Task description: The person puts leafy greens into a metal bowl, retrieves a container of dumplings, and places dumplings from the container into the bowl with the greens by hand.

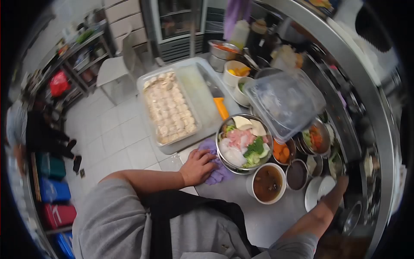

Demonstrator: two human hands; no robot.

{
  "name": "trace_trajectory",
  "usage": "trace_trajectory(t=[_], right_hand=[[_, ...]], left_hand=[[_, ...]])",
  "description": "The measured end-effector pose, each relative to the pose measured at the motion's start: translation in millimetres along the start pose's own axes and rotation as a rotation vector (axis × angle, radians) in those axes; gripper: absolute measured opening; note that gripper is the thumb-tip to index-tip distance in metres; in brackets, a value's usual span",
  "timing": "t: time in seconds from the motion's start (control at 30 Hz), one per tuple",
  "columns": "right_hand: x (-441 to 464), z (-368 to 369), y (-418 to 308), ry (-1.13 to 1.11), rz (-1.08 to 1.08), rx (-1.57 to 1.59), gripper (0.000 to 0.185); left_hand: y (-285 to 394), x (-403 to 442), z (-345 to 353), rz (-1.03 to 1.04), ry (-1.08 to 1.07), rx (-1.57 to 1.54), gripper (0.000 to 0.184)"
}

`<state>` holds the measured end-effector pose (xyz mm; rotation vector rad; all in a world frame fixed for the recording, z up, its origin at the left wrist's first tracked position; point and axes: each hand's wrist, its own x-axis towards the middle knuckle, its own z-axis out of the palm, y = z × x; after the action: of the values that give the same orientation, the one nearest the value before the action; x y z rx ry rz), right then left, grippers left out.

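Observation:
My left hand (199, 167) presses down on a crumpled purple cloth (219, 175) at the counter's edge, its fingers curled over the fabric. Right beside the cloth stands a metal bowl (221, 159) with thin pink meat slices, tofu, broccoli and white pieces. In front of that bowl is a white tub (249, 190) of brown broth. My right arm stretches out to the right, past a white bowl (310, 199); my right hand (342, 185) is mostly hidden in a dark area, so its fingers do not show.
A tray of pale round dumplings (169, 108) lies on a cutting board with an orange-handled knife (221, 108). A clear plastic container (282, 101) sits above small bowls, one with carrot slices (281, 153). A metal rail (366, 64) curves along the right. Another person (47, 129) stands far left.

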<state>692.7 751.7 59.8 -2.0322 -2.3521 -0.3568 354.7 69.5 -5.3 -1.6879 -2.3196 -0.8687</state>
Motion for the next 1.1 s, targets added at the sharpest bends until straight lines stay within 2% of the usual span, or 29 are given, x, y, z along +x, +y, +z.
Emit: trace_trajectory(t=[0.03, 0.07, 0.1, 0.17, 0.23, 0.3, 0.33, 0.37, 0.4, 0.43, 0.47, 0.5, 0.53, 0.57, 0.6, 0.63, 0.67, 0.7, 0.77, 0.8, 0.87, 0.9, 0.93, 0.97, 1.0, 1.03, 1.07, 1.1], right_hand=[[-39, -46, -33, 0.022, 0.188, 0.388, 0.036], [-57, -71, -44, 0.269, 0.037, 0.344, 0.036], [-75, -98, -56, 0.319, -0.003, 0.418, 0.034], [-91, -120, -68, 0.552, -0.212, 0.734, 0.033], [-159, -165, -111, 0.751, -0.417, 0.795, 0.028], [-228, -192, -149, 0.319, -0.389, 1.113, 0.03], [-298, -235, -194, 0.11, -0.141, 1.121, 0.037], [-337, -250, -214, -0.083, -0.276, 1.143, 0.049], [-366, -262, -236, -0.315, -0.232, 1.192, 0.055], [-384, -263, -252, -0.454, -0.218, 1.223, 0.058], [-397, -265, -269, -0.593, -0.136, 1.359, 0.05], [-404, -262, -280, -0.575, -0.103, 1.366, 0.05], [-409, -255, -291, -0.566, -0.107, 1.49, 0.042], [-414, -252, -300, -0.557, -0.116, 1.609, 0.034], [-416, -253, -305, -0.504, 0.006, 1.65, 0.022], [-413, -250, -301, -0.466, 0.017, 1.72, 0.02], [-409, -245, -300, -0.447, 0.02, 1.788, 0.018], [-418, -254, -302, -0.326, 0.073, 1.826, 0.017], [-441, -272, -305, -0.196, 0.074, 1.829, 0.018], [-456, -279, -305, -0.145, 0.016, 1.733, 0.017], [-492, -288, -316, -0.057, 0.002, 1.688, 0.017], [-509, -292, -321, 0.034, -0.017, 1.647, 0.016], [-523, -292, -325, -0.001, -0.065, 1.612, 0.017], [-536, -290, -330, -0.024, -0.114, 1.583, 0.019], [-552, -289, -345, -0.068, -0.065, 1.402, 0.021], [-563, -287, -360, -0.062, -0.01, 1.227, 0.025], [-568, -263, -362, -0.159, -0.116, 1.23, 0.031], [-581, -261, -379, -0.223, -0.271, 0.945, 0.036]], left_hand=[[0, -2, 0, -0.041, 0.016, 0.046, 0.032], [0, -2, 1, -0.036, -0.001, 0.052, 0.032], [-1, -3, 1, -0.001, -0.009, 0.034, 0.032], [-3, -6, 2, -0.105, -0.041, -0.063, 0.035], [-1, -4, -6, -0.079, -0.018, -0.138, 0.041], [-2, -5, -8, -0.047, -0.003, -0.217, 0.046], [-6, -7, -3, -0.064, 0.028, -0.265, 0.05], [-9, -8, -2, -0.082, 0.057, -0.31, 0.054], [-12, -7, -6, -0.102, 0.033, -0.394, 0.054], [-16, -7, -11, -0.075, 0.018, -0.407, 0.054], [-21, -7, -17, -0.054, -0.065, -0.412, 0.053], [-25, -5, -33, -0.033, -0.149, -0.415, 0.051], [-31, -6, -51, 0.061, -0.147, -0.426, 0.039], [-44, -3, -63, 0.077, -0.165, -0.44, 0.039], [-59, 1, -73, 0.223, -0.317, -0.755, 0.033], [-75, 4, -84, 0.355, -0.456, -1.066, 0.028], [-87, 3, -108, 0.414, -0.415, -1.068, 0.021], [-107, 3, -130, 0.373, -0.41, -1.07, 0.021], [-145, 9, -166, 0.636, -0.245, -0.986, 0.016], [-162, 11, -181, 0.517, -0.164, -1.07, 0.014], [-206, 17, -192, 0.438, 0.136, -1.076, 0.013], [-227, 22, -199, 0.195, 0.137, -1.089, 0.013], [-245, 24, -207, -0.044, 0.134, -1.089, 0.016], [-257, 29, -223, -0.258, 0.11, -1.183, 0.025], [-268, 45, -241, -0.439, 0.087, -1.274, 0.036], [-286, 54, -248, -0.525, 0.073, -1.368, 0.045], [-301, 57, -250, -0.588, 0.034, -1.474, 0.055], [-303, 65, -262, -0.629, 0.005, -1.491, 0.066]])
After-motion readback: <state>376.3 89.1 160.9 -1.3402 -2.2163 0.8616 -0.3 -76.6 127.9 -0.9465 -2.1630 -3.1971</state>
